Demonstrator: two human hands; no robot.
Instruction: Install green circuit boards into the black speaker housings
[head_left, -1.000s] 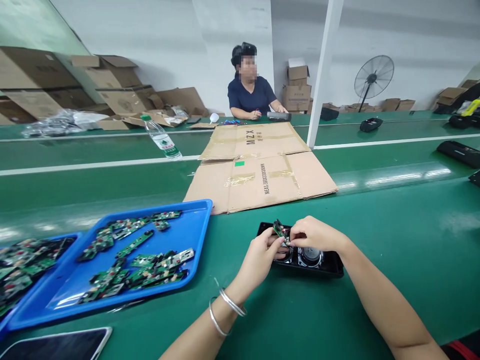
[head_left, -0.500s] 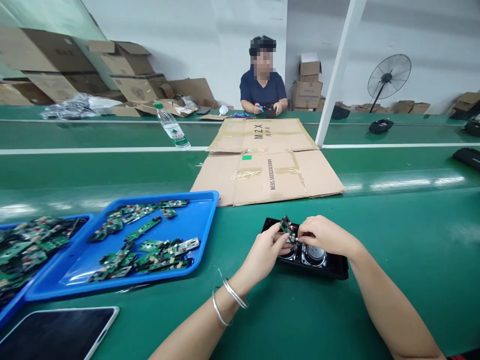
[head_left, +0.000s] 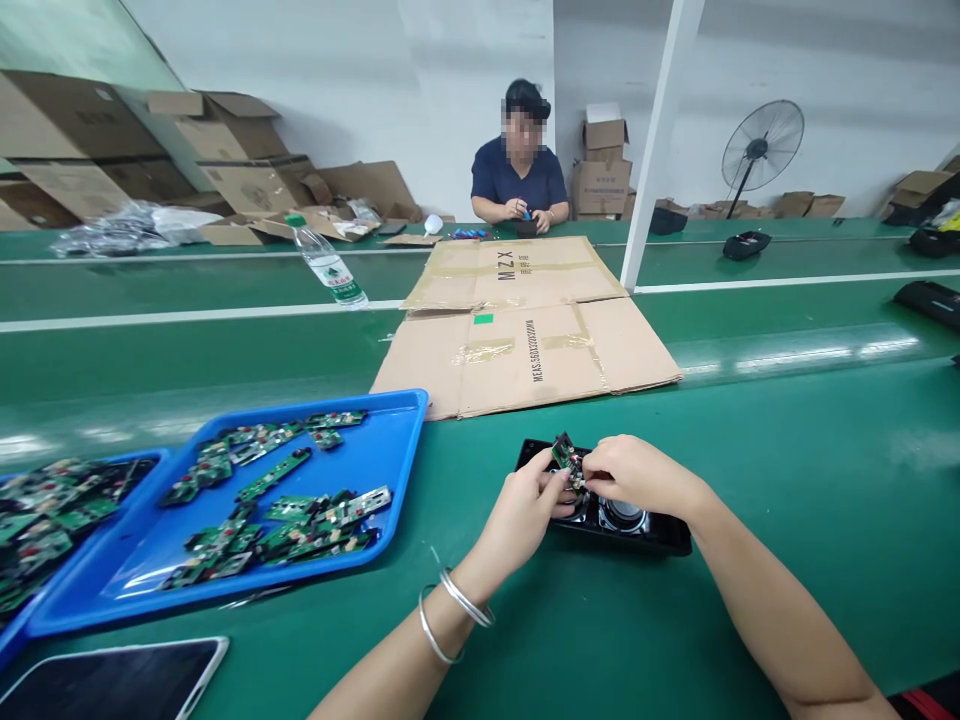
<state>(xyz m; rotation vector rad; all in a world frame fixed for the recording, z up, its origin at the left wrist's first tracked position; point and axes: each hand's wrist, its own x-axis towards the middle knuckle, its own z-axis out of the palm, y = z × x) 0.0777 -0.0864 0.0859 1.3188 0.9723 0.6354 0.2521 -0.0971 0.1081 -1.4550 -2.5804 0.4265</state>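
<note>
My left hand [head_left: 529,500] pinches a small green circuit board [head_left: 562,450] between thumb and fingers. The board is tilted over a black speaker housing [head_left: 660,538] with two round speakers [head_left: 624,513], the left one partly covered by my fingers. My right hand [head_left: 634,472] is closed at the right edge of the board, fingertips pressed together. Something small, perhaps a wire connector, is between them, but my fingers hide most of it.
Blue trays [head_left: 409,440] of circuit boards stand at left, a tablet-like device [head_left: 112,685] in front of them. Flattened cardboard [head_left: 480,380] lies ahead, a water bottle [head_left: 330,265] beside it. Across the table sits a co-worker [head_left: 519,175]. A white post [head_left: 660,140] rises right of the cardboard.
My right hand has moved slightly left, closer against the circuit board in my left hand. The whole view has shifted a little. The co-worker's hands have moved.
</note>
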